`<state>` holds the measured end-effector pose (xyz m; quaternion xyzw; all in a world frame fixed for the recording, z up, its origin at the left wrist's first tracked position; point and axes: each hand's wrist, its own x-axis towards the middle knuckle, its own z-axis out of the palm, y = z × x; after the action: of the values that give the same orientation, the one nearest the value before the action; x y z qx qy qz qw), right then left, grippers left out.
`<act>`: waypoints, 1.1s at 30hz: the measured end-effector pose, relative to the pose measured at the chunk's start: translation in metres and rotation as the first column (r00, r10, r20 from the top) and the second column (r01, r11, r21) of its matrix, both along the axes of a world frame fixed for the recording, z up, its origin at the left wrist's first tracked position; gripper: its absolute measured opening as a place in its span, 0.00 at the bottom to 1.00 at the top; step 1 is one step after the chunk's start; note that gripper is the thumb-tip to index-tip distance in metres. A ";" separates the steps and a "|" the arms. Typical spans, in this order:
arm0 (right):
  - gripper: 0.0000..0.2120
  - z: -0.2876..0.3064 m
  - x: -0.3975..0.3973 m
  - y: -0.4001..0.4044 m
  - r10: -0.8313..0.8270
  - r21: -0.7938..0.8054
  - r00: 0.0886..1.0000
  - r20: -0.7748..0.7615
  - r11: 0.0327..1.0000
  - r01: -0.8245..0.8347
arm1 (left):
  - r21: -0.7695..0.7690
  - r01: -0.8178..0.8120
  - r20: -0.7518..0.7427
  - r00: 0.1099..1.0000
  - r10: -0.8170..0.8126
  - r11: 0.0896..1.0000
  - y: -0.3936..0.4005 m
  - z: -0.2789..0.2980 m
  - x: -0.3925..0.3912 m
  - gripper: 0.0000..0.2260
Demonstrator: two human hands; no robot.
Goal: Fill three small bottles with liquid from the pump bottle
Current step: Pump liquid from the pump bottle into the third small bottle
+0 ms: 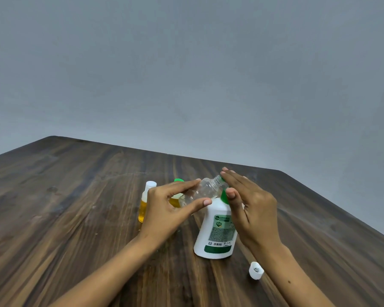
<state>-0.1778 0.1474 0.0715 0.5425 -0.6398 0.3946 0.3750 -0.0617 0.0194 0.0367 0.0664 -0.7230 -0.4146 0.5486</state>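
- Wooden table [75, 207] under everything, grey wall [186, 63] behind.
- White pump bottle [217, 231] stands upright at centre, green pump head [224, 197] on top.
- Right hand [251, 204], fingers straight, flat over the pump head, grasping nothing.
- Left hand [171, 207] pinches an empty clear bottle [205, 190], tilted, open neck up by the pump.
- Behind the left hand: a white-capped bottle [145, 201] and a green-capped bottle [177, 196], both holding yellow liquid.
- Loose white cap [256, 270] lies near the right forearm.
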 end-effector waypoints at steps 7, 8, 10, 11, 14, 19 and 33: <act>0.34 0.006 -0.003 0.002 0.045 -0.027 0.999 -0.004 0.999 -0.045 | 0.014 0.004 -0.005 1.000 -0.004 1.000 0.002 0.000 0.001 0.23; 0.34 0.005 -0.003 0.001 0.044 -0.036 0.999 0.002 0.998 -0.044 | 0.016 0.005 -0.005 1.000 -0.004 1.000 0.001 0.000 0.001 0.23; 0.34 0.000 -0.001 -0.003 0.029 -0.052 0.999 0.025 0.998 -0.028 | 0.017 0.000 -0.004 1.000 0.000 1.000 0.000 0.000 0.000 0.23; 0.34 -0.002 0.000 -0.004 0.019 -0.057 0.999 0.037 0.998 -0.017 | 0.014 -0.003 -0.001 1.000 0.003 1.000 0.000 0.000 0.000 0.23; 0.33 -0.002 0.000 -0.003 0.032 -0.050 0.998 0.055 0.998 -0.029 | 0.019 -0.007 0.003 1.000 0.007 1.000 0.000 -0.001 0.000 0.23; 0.34 -0.001 -0.002 0.001 0.049 -0.038 0.996 0.074 0.998 -0.046 | 0.040 0.015 0.000 1.000 -0.015 0.999 0.001 0.000 -0.002 0.23; 0.34 -0.003 0.002 -0.001 0.005 -0.009 0.998 0.067 1.000 -0.004 | 0.029 0.022 0.001 1.000 -0.022 0.999 0.000 0.000 -0.001 0.22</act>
<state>-0.1754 0.1462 0.0685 0.5289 -0.6491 0.4161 0.3547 -0.0630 0.0190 0.0364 0.0668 -0.7179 -0.4310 0.5426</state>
